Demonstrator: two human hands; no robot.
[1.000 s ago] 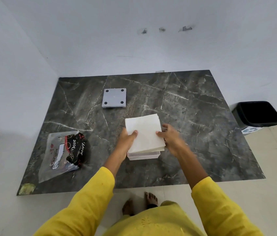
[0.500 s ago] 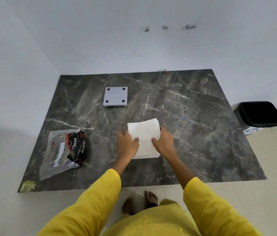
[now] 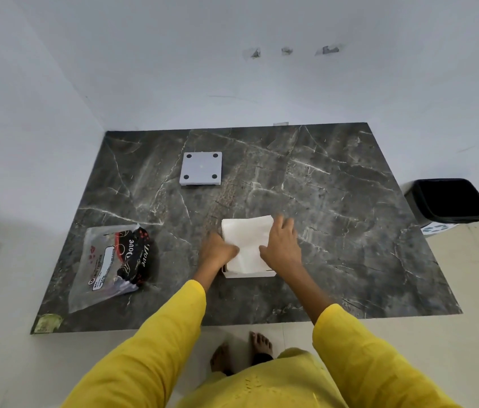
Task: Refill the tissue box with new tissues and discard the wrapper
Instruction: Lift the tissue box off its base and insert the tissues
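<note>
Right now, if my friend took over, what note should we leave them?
Left hand and right hand: both flat on the tissues, pressing them down, gripping nothing.
Tissues sit in the white box, near the front of the table.
Grey lid lies farther back.
Wrapper lies at the left; the bin stands on the floor at the right.
Done: tissues unwrapped and put in.
Left: put the lid on, bin the wrapper.

tissue box (image 3: pixel 248 273) mostly hidden under tissues (image 3: pixel 245 241), right hand (image 3: pixel 281 248) fingers blurred — bin (image 3: pixel 450 201) cut off

"Dove" reads twice, in white script, on the wrapper (image 3: pixel 114 265).
</note>
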